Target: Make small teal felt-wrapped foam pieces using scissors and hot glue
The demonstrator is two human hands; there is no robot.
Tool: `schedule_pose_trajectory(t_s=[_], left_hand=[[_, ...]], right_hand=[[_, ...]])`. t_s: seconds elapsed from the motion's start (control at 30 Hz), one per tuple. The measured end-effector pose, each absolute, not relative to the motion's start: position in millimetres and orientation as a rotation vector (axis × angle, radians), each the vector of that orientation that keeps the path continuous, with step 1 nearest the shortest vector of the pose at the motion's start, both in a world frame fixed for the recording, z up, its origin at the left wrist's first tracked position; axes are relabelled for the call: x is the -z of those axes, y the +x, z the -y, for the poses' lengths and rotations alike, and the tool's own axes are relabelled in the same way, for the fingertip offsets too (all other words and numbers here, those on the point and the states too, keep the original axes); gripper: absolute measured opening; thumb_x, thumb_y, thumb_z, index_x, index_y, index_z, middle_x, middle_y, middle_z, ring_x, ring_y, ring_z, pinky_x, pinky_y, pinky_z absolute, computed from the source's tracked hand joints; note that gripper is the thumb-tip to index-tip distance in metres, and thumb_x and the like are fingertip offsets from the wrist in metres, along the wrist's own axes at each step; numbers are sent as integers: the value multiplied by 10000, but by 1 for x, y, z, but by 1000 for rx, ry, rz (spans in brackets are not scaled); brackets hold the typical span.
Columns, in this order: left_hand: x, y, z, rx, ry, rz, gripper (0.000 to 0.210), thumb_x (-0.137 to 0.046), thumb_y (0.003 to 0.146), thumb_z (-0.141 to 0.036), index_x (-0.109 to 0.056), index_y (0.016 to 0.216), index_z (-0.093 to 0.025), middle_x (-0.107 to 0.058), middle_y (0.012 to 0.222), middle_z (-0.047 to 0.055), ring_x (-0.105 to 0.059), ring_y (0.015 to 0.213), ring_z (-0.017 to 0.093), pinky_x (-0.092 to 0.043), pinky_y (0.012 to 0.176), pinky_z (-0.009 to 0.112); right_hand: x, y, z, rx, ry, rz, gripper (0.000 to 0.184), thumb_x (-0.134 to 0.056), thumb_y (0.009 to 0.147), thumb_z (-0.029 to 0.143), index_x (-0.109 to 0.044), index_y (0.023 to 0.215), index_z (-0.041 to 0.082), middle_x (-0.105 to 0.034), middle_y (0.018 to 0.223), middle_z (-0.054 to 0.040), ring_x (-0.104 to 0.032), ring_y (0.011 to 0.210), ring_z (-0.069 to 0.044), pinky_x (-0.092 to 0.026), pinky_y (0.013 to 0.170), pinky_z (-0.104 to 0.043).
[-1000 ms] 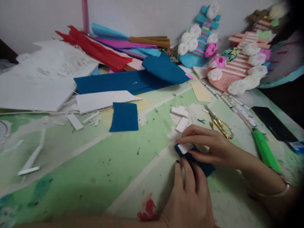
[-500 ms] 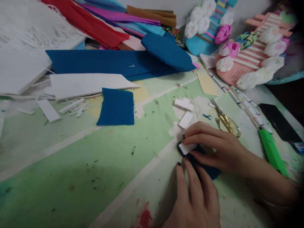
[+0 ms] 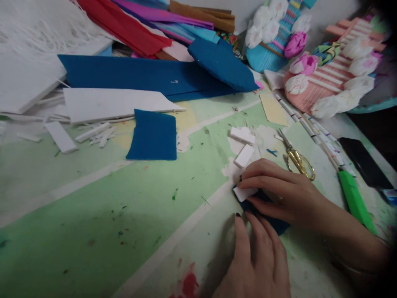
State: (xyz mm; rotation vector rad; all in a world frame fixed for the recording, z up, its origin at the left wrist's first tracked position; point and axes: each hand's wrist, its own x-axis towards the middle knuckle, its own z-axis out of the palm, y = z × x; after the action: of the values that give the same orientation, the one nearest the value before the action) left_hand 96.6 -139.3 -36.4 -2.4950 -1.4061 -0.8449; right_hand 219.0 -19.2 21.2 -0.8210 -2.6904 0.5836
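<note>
My right hand (image 3: 279, 192) reaches in from the right and pinches a small white foam block (image 3: 243, 193) between thumb and fingers. That block lies on a piece of dark blue crepe paper (image 3: 274, 219), partly hidden beneath the hand. My left hand (image 3: 259, 256) comes up from the bottom edge with its fingers stretched out, some fingertips at the paper's near edge. Just beyond the right hand lie two more white blocks, a nearer one (image 3: 244, 156) and a farther one (image 3: 242, 135). Gold-handled scissors (image 3: 297, 159) rest to their right, beside a small blue scrap (image 3: 272, 152).
A blue paper square (image 3: 152, 136) lies mid-table, with long blue paper (image 3: 124, 72) and a white foam sheet (image 3: 108, 103) behind. White offcuts (image 3: 101, 134) are at left. A green cutter (image 3: 356, 203), pens (image 3: 319, 136) and a phone (image 3: 366, 163) line the right. Decorated blue (image 3: 266, 58) and pink (image 3: 325, 76) pieces stand behind.
The left hand's fingers have drawn slightly back and to the right, and the paper's left edge shows less beside the block. The right hand keeps its pinch. The view has shifted a little.
</note>
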Motion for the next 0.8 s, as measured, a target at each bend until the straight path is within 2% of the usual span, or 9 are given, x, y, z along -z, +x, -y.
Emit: schedule_pose_trajectory(t_s=[0.17, 0.8], left_hand=[[37, 97, 140, 855, -2504, 1386, 386, -709, 677, -402, -731, 947, -128, -650, 1079, 132, -499, 1068, 367, -358, 922, 524], [37, 99, 141, 826, -2520, 1387, 425, -683, 696, -452, -726, 967, -127, -648, 1080, 144, -493, 1067, 386, -360, 899, 534]], right_hand=[[-21, 219, 19, -587, -814, 2698, 268, -580, 823, 80, -597, 1076, 167, -585, 1035, -94, -554, 998, -182, -487, 844, -300], [-20, 217, 18, -589, -797, 2719, 272, -563, 837, 91, -595, 1096, 166, -590, 1041, -103, -547, 1008, -202, -484, 861, -338]])
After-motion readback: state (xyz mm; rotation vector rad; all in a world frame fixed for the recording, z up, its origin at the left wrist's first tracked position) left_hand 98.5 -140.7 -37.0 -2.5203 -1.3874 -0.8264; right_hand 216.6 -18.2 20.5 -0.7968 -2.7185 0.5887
